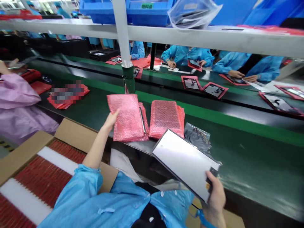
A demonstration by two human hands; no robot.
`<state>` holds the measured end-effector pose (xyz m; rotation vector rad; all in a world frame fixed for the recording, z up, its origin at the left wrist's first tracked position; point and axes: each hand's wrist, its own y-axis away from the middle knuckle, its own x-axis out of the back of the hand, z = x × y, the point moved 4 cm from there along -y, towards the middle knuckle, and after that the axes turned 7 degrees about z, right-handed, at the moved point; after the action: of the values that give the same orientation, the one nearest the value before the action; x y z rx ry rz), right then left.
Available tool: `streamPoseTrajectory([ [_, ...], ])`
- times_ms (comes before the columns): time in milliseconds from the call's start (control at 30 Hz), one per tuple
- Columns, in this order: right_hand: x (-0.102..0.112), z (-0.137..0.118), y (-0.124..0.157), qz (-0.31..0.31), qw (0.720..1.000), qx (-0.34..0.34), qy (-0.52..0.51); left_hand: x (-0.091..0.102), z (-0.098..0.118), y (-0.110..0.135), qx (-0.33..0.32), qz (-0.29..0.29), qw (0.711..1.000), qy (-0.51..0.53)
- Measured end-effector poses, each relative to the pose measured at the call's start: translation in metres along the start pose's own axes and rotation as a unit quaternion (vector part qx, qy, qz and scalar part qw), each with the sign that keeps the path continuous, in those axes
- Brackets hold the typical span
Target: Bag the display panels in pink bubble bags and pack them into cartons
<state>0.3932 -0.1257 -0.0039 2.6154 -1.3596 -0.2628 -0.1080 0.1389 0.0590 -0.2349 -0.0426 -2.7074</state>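
In my right hand (216, 191) is a flat screen panel (184, 161) with a silvery white back and dark edges, tilted above the bench's front edge. The fingers grip its right end, beside a small black-and-yellow part. My left hand (112, 119) pinches the left edge of a pink bubble-wrap bag (128, 118). Under that bag, another pink bag shows with a panel's edge sticking out. Just right of it lies a stack of pink bubble bags (165, 117). A clear bag of dark cables (197, 137) sits behind the panel, partly covered.
An open cardboard box (74, 134) packed with red-edged pieces and white foam strips stands at lower left. A metal post (122, 34) rises from the green bench to a shelf with blue bins (149, 12). Co-workers in blue handle panels across the line; a pink sleeve (17, 91) is at left.
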Motion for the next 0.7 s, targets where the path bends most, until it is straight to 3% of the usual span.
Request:
streamPoseTrajectory([
  [67,-0.003,-0.010,0.002,0.078,0.996,-0.027,-0.032,-0.018,-0.020,-0.004,-0.010,-0.011,0.996,-0.091],
  [100,-0.016,-0.014,0.009,0.082,0.994,-0.041,-0.052,-0.025,-0.026,-0.005,-0.017,-0.007,0.994,-0.109],
  [167,-0.058,-0.021,0.029,0.012,0.996,-0.050,-0.079,-0.030,-0.034,-0.005,-0.035,0.033,0.987,-0.152],
  [267,-0.133,-0.020,0.069,-0.180,0.977,-0.070,-0.094,-0.016,-0.042,0.003,-0.089,0.086,0.965,-0.232],
  [300,-0.156,-0.017,0.082,-0.241,0.963,-0.082,-0.091,-0.010,-0.045,0.009,-0.119,0.072,0.958,-0.251],
  [400,-0.219,-0.001,0.113,-0.365,0.919,-0.115,-0.097,-0.004,-0.058,0.036,-0.217,-0.046,0.925,-0.309],
  [467,-0.260,0.009,0.126,-0.392,0.904,-0.123,-0.116,-0.006,-0.066,0.051,-0.228,-0.083,0.908,-0.342],
  [567,-0.313,0.023,0.137,-0.382,0.903,-0.135,-0.143,-0.016,-0.066,0.056,-0.207,-0.088,0.917,-0.330],
  [633,-0.333,0.029,0.139,-0.378,0.901,-0.160,-0.141,-0.017,-0.062,0.049,-0.184,-0.063,0.939,-0.284],
  [700,-0.332,0.037,0.138,-0.410,0.886,-0.197,-0.096,-0.008,-0.059,0.042,-0.172,0.007,0.959,-0.224],
])
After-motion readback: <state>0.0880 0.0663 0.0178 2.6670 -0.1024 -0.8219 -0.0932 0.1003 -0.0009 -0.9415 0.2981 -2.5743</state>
